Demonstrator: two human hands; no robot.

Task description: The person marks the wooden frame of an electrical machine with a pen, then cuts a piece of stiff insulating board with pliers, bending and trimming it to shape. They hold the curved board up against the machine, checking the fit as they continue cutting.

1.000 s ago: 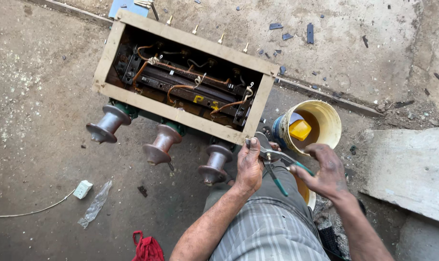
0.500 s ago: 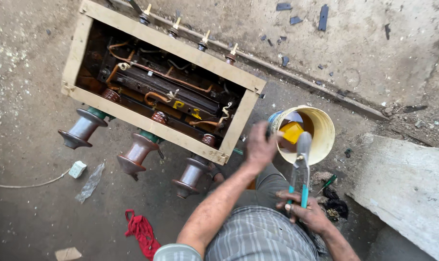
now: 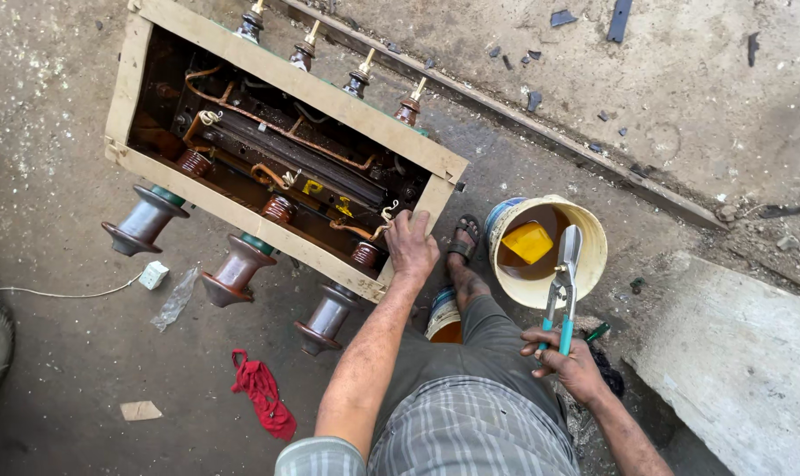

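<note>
Open metal box [image 3: 329, 97] on the ground just ahead of the knees, coils and copper leads showing inside. Left hand [image 3: 411, 247] laid over its near right corner, fingers bent onto the rim beside a pale twisted wire end [image 3: 385, 214]; cannot tell whether pinching it. Right hand [image 3: 572, 366] closed round the teal handles of pliers [image 3: 563, 273], nose pointing up over the bucket [image 3: 594, 256], well apart from the box.

Step in hand, as a judgement: feeling out that wire end by hand, tool held in reserve. To work the wire, need to carry the pliers across.

Three brown insulators [image 3: 237, 269] jutting from the near wall. Yellow block [image 3: 528, 241] in brown liquid in the bucket. Sandalled foot [image 3: 463, 242] between box and bucket. Red rag [image 3: 261, 392] on the dirty, oil-stained floor [image 3: 56, 353]; concrete slab [image 3: 735, 361] at right.
</note>
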